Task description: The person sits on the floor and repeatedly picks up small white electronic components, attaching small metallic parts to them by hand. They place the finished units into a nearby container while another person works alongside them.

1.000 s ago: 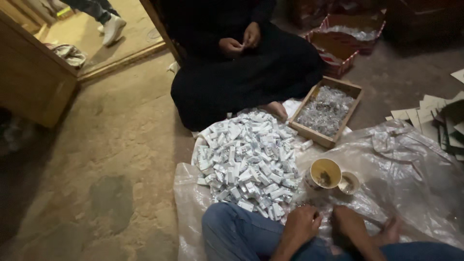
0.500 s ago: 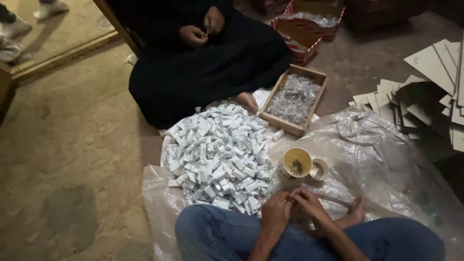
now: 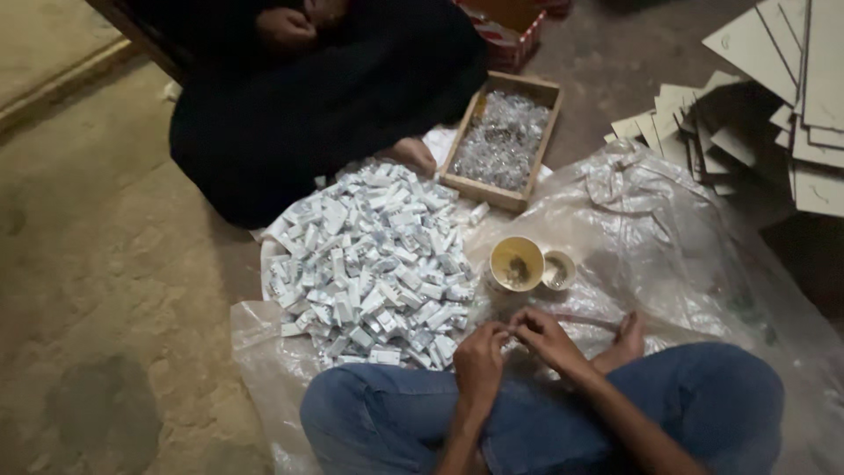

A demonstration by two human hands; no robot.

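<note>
Above the crossed legs in jeans, the left hand (image 3: 479, 356) and right hand (image 3: 547, 336) met, fingers pinched together on something too small to tell. At twelve o'clock stood a yellow cup (image 3: 515, 263); at ten, a heap of small white boxes (image 3: 369, 264); farther, a wooden tray (image 3: 503, 141).

Two round cups, a larger yellow cup (image 3: 516, 263) and a smaller cup (image 3: 557, 270), stand side by side. One wooden tray (image 3: 463, 180) lies nearby. The small white boxes (image 3: 369, 259) are too many to count.

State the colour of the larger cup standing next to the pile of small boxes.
The larger cup is yellow, with dark residue inside; the head view shows it best.
</note>
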